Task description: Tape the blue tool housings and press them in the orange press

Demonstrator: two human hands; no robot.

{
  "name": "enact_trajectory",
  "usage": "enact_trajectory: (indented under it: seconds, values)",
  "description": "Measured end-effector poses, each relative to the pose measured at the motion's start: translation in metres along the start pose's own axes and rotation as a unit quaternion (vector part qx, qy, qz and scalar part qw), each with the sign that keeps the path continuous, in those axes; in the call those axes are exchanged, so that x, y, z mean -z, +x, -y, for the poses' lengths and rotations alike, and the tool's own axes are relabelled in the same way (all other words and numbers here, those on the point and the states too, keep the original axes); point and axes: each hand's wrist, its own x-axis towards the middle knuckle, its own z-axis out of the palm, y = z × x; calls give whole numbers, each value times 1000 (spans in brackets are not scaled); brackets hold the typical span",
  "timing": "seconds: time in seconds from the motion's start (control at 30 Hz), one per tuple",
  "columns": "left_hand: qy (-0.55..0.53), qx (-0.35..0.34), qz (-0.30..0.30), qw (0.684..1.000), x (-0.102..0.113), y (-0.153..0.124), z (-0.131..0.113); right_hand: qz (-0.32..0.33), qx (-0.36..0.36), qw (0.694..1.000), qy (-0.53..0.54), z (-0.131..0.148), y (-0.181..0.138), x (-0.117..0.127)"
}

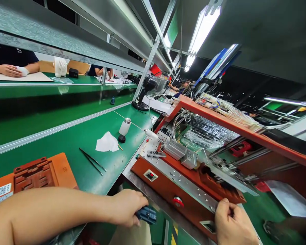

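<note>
Altogether, one green tabletop (pixel 73 136), left of the orange machine. Orange machine (pixel 165 190): the landmark. Orange fixture (pixel 66 172): well left of the machine. Right hand (pixel 233 221): at the machine's near right edge, fingers curled; whether its grip holds anything cannot be told. Left hand (pixel 129 207): before the machine's left end, grip closed around the dark blue device (pixel 148 215). Black cap (pixel 121 139): left of the machine.

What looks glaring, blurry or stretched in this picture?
In the head view, the ceiling light burns out to white and the plastic wrap glints; the dim lower-right corner is blurred; the left forearm looks stretched, probably by a wide lens; the right hand looks fairly clear.
</note>
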Motion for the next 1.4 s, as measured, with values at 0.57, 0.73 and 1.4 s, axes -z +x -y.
enact_trajectory:
  seconds: [0.57,0.73,1.4]
  values:
    - [-67,-14,-66,995,-22,1,25,27,14,999,-19,33,-1,17]
    - [-70,-17,-82,994,-26,5,36,21,8,1000,-19,32,-3,16]
    - [-24,-70,-132,988,-53,14,87,10,0,1000,8,34,-2,16]
